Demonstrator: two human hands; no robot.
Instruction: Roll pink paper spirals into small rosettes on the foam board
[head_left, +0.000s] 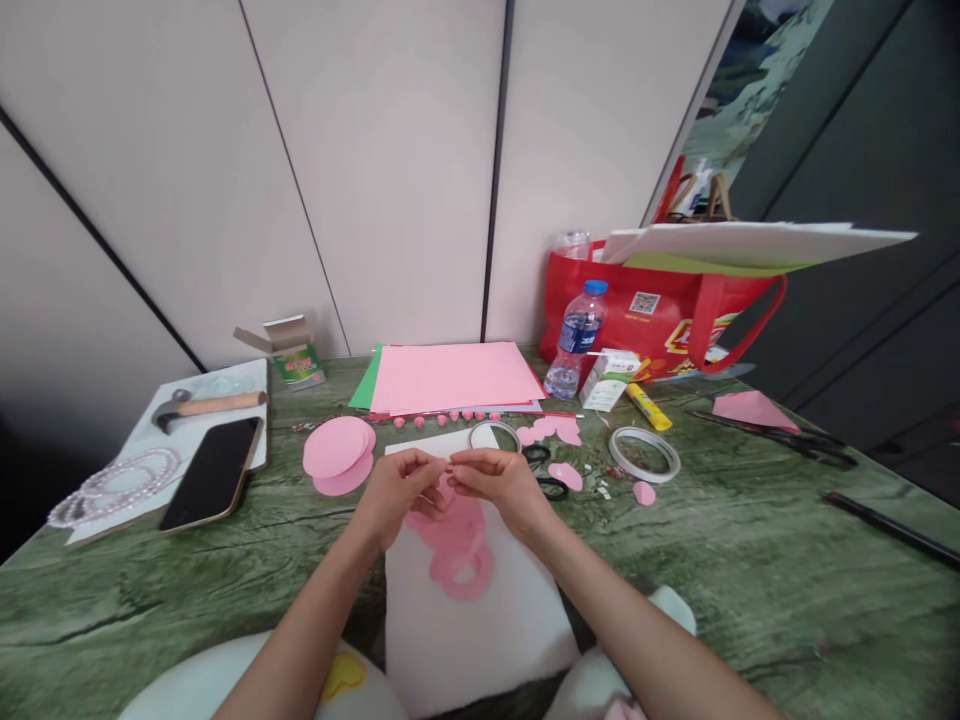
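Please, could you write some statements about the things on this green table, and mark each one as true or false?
1. The clear plastic bottle with a blue cap stands in front of the red bag. True.
2. The claw hammer with a wooden handle lies beside the yellow glue stick. False: it lies at the far left, on a white board.
3. The left hand and right hand are close together, fingertips nearly meeting. True.
4. The yellow glue stick is standing upright. False: it lies on its side, near the small white carton.
5. The round pink paper discs are to the left of both hands. True.
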